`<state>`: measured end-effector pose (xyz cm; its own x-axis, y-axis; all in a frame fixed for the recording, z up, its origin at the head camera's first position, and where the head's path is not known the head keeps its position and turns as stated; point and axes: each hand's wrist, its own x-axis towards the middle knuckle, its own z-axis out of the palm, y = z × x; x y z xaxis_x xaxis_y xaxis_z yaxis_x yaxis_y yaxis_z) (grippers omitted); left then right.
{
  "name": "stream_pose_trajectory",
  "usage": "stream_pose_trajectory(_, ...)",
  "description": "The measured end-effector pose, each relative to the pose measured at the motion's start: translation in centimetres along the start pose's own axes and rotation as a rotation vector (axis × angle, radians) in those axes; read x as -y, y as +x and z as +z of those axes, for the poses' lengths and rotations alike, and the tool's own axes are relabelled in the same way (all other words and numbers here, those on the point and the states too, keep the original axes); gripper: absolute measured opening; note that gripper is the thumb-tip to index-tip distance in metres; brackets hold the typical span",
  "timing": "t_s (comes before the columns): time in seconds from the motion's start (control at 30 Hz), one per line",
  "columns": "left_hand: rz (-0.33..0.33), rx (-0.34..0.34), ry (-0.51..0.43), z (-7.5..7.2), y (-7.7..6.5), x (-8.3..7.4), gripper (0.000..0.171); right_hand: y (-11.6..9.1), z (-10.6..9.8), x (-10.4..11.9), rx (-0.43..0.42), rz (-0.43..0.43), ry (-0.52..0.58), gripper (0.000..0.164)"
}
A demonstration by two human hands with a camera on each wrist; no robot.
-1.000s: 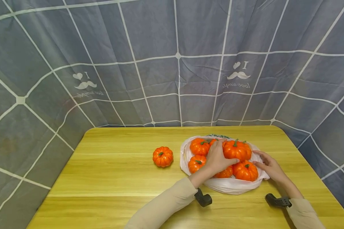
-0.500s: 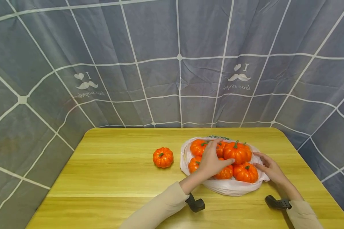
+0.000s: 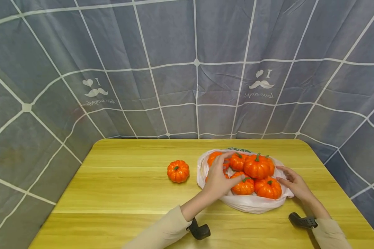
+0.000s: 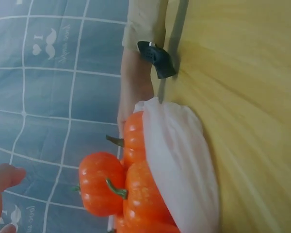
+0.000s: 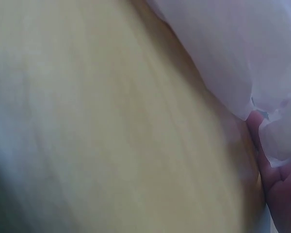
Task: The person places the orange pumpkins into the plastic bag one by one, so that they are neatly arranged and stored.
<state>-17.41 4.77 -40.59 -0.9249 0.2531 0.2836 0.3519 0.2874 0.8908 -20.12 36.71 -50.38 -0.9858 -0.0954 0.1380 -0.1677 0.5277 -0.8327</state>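
Several orange toy pumpkins (image 3: 258, 167) with green stems sit heaped in a white plastic bag (image 3: 252, 204), its mouth spread wide, right of the table's middle. Over the bag's left part is my left hand (image 3: 216, 180), fingers and thumb spread apart with nothing between them; it hides parts of the pumpkins there. At the bag's right rim, my right hand (image 3: 296, 186) rests its extended finger and thumb. The right wrist view shows a flap of the bag (image 5: 283, 138) covering part of that hand. One more pumpkin (image 3: 178, 171) lies alone left of the bag.
The yellow wood-grain table (image 3: 112, 197) ends at its far edge before a grey-blue curtain (image 3: 174, 83) with white grid lines, which also hangs at both sides. A black wrist device (image 3: 199, 231) hangs below my left wrist, and another (image 3: 302, 220) is on the right.
My left hand has drawn back leftward across the bag, uncovering pumpkins in the middle. The right hand stays at the rim, and the pumpkins keep their places.
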Motion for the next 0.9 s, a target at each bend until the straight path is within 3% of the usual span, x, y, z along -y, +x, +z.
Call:
stream_pose_trajectory(0.3,0.061,-0.09,-0.001,-3.0,-1.6,2.4,0.062,0.1,0.1,-0.1,-0.006,-0.013,-0.006,0.046)
stream_pose_trajectory(0.43,0.125,-0.139,0.084,-4.1,-2.5,3.7,0.06,0.0,0.2,-0.1,-0.006,0.001,-0.014,0.047)
stream_pose_trajectory(0.6,0.225,-0.24,0.179,-5.8,-3.7,5.5,0.056,0.0,0.3,-0.1,0.004,0.0,-0.006,0.047)
stream_pose_trajectory(0.9,0.257,-0.41,0.213,-9.4,-4.9,8.3,0.047,0.2,0.0,-0.3,0.0,-0.023,0.004,0.045)
